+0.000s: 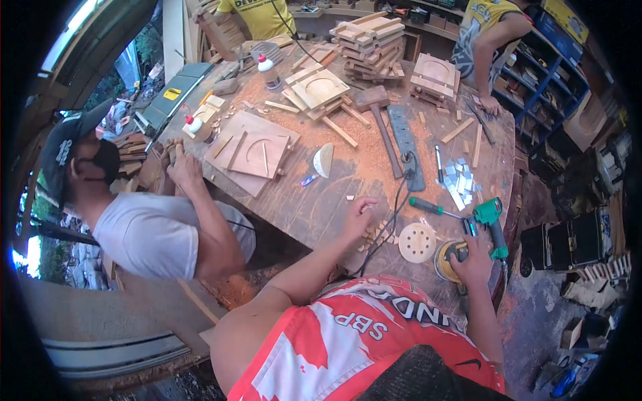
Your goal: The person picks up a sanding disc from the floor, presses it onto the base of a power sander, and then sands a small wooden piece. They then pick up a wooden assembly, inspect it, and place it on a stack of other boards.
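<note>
My left hand [361,215] is over the near part of the workbench [294,214], its fingers curled together; whatever it may hold is too small to make out. Small wood pieces lie just below it. My right hand [473,262] is by a round yellow and black sander [447,259] at the bench's near right edge, fingers resting around the sander's top. A green power tool [489,212] lies right beyond that hand. Between my hands are a round sanding disc with holes [417,242] and a green-handled screwdriver [425,206].
A power strip [404,144] and its cable cross the bench near a mallet [378,113]. Wooden frames [371,47] are stacked at the back. A masked person [140,220] works at the left; two others stand at the far side. Shelves [548,80] stand right.
</note>
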Tool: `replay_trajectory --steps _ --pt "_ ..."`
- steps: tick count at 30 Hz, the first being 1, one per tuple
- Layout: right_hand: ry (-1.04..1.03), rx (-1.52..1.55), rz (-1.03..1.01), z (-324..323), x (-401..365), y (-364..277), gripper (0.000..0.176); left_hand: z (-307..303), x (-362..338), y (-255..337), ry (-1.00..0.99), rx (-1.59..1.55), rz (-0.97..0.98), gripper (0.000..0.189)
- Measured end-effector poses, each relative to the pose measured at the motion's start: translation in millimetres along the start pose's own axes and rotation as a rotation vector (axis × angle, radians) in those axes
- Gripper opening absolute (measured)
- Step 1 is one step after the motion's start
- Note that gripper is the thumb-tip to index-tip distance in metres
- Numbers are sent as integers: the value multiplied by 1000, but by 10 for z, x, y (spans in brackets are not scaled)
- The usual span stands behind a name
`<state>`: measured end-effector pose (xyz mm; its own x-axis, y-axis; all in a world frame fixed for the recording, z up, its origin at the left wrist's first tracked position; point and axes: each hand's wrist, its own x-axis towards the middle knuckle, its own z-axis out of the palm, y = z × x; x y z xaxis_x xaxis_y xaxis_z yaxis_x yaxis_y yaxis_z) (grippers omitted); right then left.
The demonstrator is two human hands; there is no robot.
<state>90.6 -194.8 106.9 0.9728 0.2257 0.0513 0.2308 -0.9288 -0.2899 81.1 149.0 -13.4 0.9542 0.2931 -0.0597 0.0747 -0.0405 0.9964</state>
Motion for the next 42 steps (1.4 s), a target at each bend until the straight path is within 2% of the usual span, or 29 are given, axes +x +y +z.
replay_trajectory --steps 2,4,5,7,11,13,14,16,24,35,37,42 --pt "29 9 -84 62 -1 103 54 -61 -234 -102 50 -74 -74 30" --pt "-9 46 -95 5 -9 102 54 -130 -525 -159 128 137 79 28" --pt "1 15 -119 25 -9 134 54 -136 -695 -99 143 145 69 28" --pt "0 -36 -133 24 -15 140 55 -100 -1007 121 178 150 -102 29" --pt "-14 -20 -184 56 -27 237 58 -60 -1608 196 181 193 -192 28" --pt "10 -40 -207 11 -58 207 59 -57 -1781 135 214 221 0 27" --pt "36 -66 -222 -8 -67 204 59 -27 -1877 257 219 225 4 27" --pt "-3 -43 -206 -31 -65 200 59 38 -2081 608 243 96 -133 23" --pt "-50 -55 -208 -62 -66 195 58 17 -2244 728 275 124 1 22" --pt "-37 -78 -205 -24 -71 164 60 -41 -2326 643 270 62 -49 21" --pt "-43 -90 -203 -34 -69 139 60 -53 -2258 594 255 38 -87 21" --pt "-20 -39 -198 7 -41 132 59 -160 -1823 442 211 109 -10 20"
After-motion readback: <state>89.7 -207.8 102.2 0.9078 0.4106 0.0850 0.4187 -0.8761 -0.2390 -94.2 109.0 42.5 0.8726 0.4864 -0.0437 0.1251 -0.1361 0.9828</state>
